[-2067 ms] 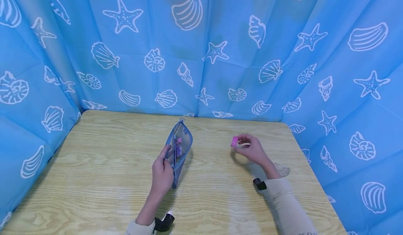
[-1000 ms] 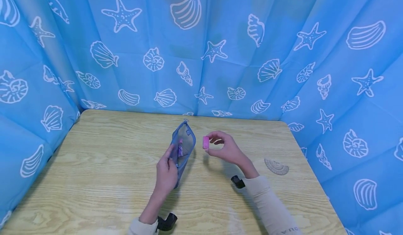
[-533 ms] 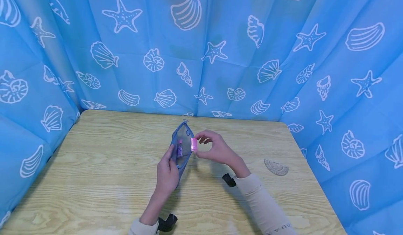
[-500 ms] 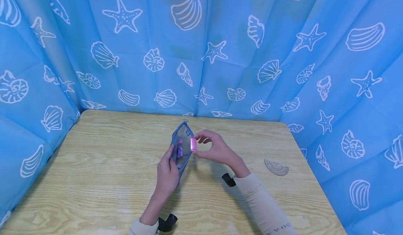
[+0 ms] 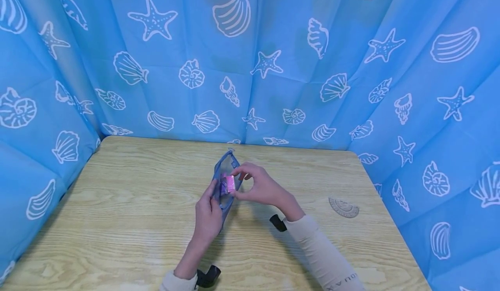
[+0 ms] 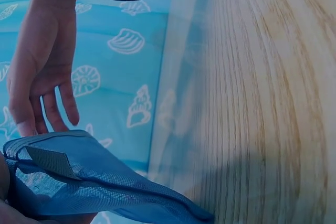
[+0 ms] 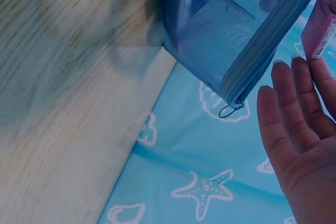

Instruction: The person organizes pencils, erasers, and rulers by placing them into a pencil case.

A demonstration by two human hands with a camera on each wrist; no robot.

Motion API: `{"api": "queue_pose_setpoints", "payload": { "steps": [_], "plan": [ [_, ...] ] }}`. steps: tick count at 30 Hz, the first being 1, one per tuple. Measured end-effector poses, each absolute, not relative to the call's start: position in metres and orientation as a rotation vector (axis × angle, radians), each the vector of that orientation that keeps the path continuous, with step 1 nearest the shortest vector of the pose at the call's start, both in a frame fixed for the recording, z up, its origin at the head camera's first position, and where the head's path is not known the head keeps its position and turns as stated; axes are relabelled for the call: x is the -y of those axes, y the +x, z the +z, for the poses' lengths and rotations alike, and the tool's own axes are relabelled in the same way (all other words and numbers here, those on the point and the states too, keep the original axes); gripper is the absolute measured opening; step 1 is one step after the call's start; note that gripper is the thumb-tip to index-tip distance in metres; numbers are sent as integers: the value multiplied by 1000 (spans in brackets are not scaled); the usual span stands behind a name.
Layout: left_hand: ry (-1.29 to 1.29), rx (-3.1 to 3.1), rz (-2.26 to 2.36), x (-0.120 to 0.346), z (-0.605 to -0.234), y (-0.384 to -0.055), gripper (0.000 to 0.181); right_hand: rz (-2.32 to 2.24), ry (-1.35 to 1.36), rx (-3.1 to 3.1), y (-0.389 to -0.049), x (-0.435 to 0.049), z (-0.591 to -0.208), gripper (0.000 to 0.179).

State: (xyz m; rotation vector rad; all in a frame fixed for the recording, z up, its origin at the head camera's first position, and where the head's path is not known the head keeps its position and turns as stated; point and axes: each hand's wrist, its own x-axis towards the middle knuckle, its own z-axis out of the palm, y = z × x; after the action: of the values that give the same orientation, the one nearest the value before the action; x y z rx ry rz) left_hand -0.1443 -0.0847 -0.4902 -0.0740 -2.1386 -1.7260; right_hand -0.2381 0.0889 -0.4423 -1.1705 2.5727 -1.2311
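Observation:
My left hand (image 5: 208, 215) grips the near side of a blue mesh zip pouch (image 5: 226, 163), holding it with its mouth unzipped. Between thumb and fingertips, my right hand (image 5: 259, 187) pinches a small pink box (image 5: 231, 184) at the pouch's mouth. A barcode shows on the pink box (image 7: 319, 27) in the right wrist view. Through the mesh there, a clear set square (image 7: 231, 11) is visible inside the pouch. A purple-and-pink item (image 5: 223, 186) sits inside too, partly covered by the box. In the left wrist view, the right hand (image 6: 47, 72) reaches over the pouch (image 6: 79, 177).
A clear protractor (image 5: 343, 207) lies on the wooden table (image 5: 129, 204), right of my right forearm. A blue curtain (image 5: 234, 65) with white shell and starfish prints hangs round the back and sides of the table.
My right hand has carried the pink box leftward from the table's right side to the pouch's mouth, tilting it slightly. The protractor is now uncovered. My left hand has shifted slightly right, still holding the pouch.

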Motion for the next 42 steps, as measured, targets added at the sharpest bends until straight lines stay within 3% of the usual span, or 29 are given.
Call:
{"api": "queue_pose_setpoints", "payload": {
  "steps": [13,22,42],
  "plan": [
    [-66,2123,-1758,85,-491,-144,50,-1130,-1166,-2531,-236,-80,-440,44],
    [-55,2143,-1757,86,-491,-144,49,-1167,-1185,-2533,-233,-86,-439,30],
    [-11,2132,-1730,87,-493,-145,52,-1433,-906,-2626,-213,-156,-473,28]
  ]
}}
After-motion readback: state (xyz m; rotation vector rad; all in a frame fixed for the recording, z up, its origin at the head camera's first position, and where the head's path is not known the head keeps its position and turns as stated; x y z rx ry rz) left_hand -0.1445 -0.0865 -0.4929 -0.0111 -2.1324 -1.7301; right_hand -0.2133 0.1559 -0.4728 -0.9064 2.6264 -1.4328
